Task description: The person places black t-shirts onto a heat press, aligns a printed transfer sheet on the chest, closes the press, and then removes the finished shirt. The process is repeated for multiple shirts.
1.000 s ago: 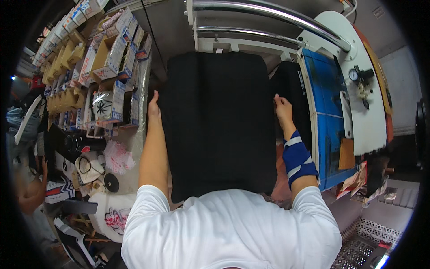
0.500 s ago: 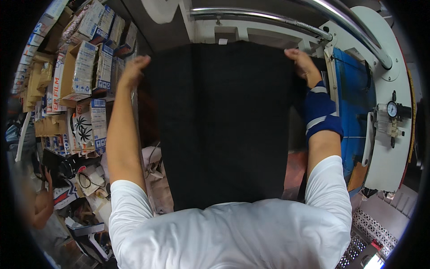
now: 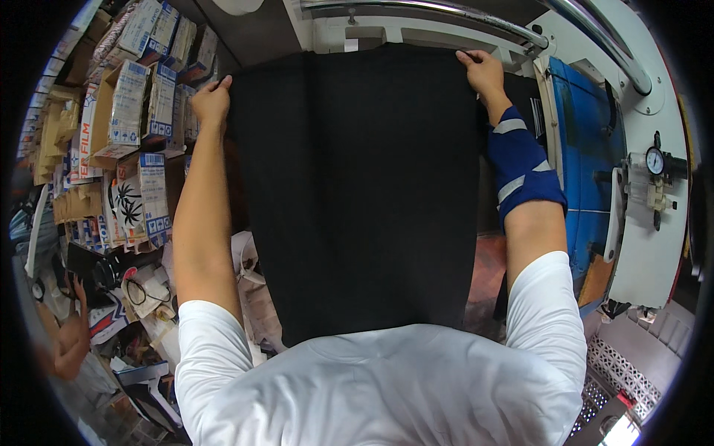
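Observation:
A wide black fabric panel (image 3: pixel 364 193) is stretched out in front of me, its lower part reaching my white shirt. At its far left corner, my left hand (image 3: pixel 213 102) is closed, pinching the edge between thumb and fingers. The far right corner is held the same way by my right hand (image 3: pixel 483 74). A blue sleeve band with pale grey stripes (image 3: pixel 525 167) wraps my right forearm. Between the hands the far edge runs nearly straight. Whatever lies directly under the fabric is hidden.
Cardboard boxes (image 3: pixel 123 108) are stacked at the left. A chrome bar (image 3: pixel 439 10) spans the far side of a white machine frame. At the right are a blue panel (image 3: pixel 587 149) and a pressure gauge (image 3: pixel 654 160). Another person's arm (image 3: pixel 71 338) shows at lower left.
Both hands have moved slightly farther away and to the left, carrying the fabric's far edge with them. The fabric looks flatter and tauter. Both hands keep their grip.

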`<state>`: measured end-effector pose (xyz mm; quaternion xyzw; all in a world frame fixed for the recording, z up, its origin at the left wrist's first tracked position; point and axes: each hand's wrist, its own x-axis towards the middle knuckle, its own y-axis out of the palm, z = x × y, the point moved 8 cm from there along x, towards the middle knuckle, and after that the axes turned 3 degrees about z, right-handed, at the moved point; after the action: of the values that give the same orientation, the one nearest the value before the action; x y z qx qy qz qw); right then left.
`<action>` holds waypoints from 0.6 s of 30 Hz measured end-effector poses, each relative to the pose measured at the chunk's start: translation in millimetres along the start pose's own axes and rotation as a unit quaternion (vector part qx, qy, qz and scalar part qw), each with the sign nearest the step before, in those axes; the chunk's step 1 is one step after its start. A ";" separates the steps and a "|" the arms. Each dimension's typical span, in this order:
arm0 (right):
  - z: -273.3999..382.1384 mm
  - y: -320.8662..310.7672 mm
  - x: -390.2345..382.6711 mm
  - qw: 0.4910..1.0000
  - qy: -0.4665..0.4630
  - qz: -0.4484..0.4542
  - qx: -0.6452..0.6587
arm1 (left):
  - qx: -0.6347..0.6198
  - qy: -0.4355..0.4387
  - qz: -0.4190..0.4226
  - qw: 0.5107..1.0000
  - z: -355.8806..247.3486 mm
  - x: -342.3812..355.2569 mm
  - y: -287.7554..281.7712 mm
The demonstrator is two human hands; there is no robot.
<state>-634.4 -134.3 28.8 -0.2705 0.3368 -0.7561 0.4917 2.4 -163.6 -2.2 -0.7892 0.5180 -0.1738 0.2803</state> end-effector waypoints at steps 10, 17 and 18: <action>178.8 75.7 -139.6 0.937 -0.269 0.093 -0.205 | 0.225 0.431 0.090 0.869 -179.5 -175.7 106.7; 147.4 20.1 -199.2 0.932 -0.306 0.026 -0.190 | 0.189 0.406 0.086 0.890 -156.6 -220.5 24.2; 137.6 1.6 -240.5 0.938 -0.300 0.049 -0.169 | 0.166 0.399 0.098 0.896 -135.0 -248.7 -1.7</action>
<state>-442.7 54.3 95.1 -0.5468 0.3090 -0.5472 0.5532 -172.8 29.0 108.5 -0.5405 0.6248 -0.5293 0.1930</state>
